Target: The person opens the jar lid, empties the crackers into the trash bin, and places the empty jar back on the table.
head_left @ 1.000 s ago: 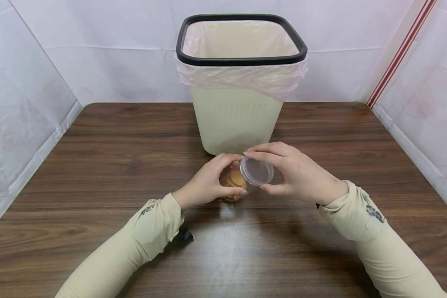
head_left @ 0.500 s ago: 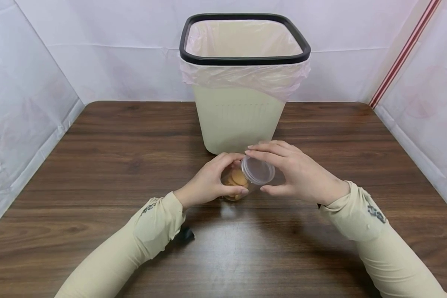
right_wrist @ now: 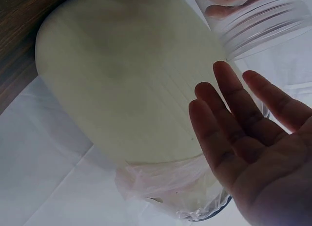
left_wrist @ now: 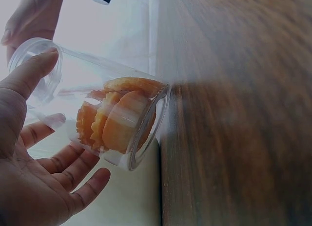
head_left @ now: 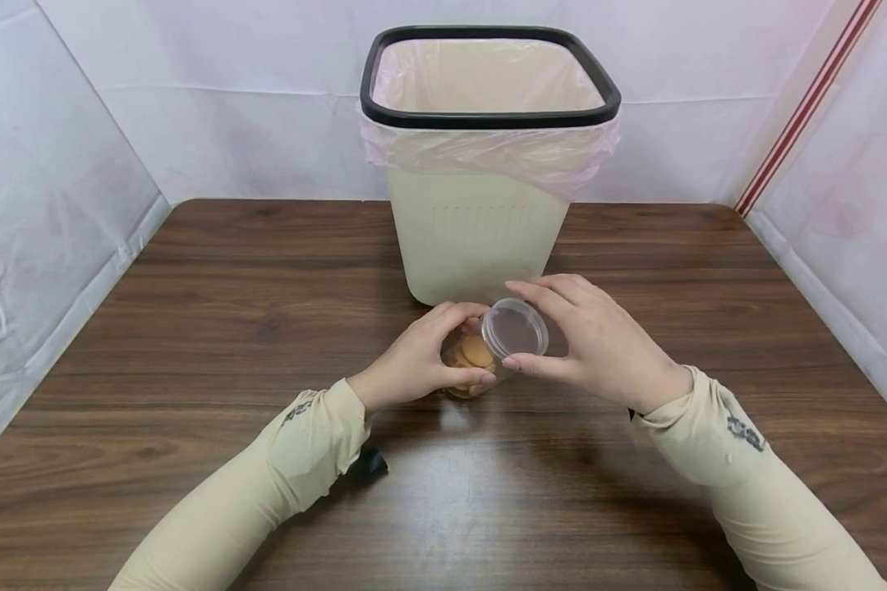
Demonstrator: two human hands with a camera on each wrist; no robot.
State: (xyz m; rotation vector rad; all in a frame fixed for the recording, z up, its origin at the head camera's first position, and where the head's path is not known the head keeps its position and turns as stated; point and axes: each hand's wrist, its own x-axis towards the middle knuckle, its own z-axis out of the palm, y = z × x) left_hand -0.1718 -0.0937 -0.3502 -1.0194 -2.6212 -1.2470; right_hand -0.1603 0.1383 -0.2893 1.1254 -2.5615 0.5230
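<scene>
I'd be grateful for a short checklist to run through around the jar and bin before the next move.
1. Left hand gripping the clear jar: ok.
2. Jar upright: not ok, it is tilted.
3. Orange pieces inside the jar: ok.
4. Right hand free of other objects: ok, beside the jar's mouth.
5. Jar's mouth uncovered: cannot tell, everything there is transparent.
6. Bin upright, liner folded over outside: ok.

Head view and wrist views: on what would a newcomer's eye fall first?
Probably the large pale bin with its black rim, standing on the far half of the wooden table. Next comes the clear jar of orange pieces, held tilted in the left hand, with the right hand near its upper end.
</scene>
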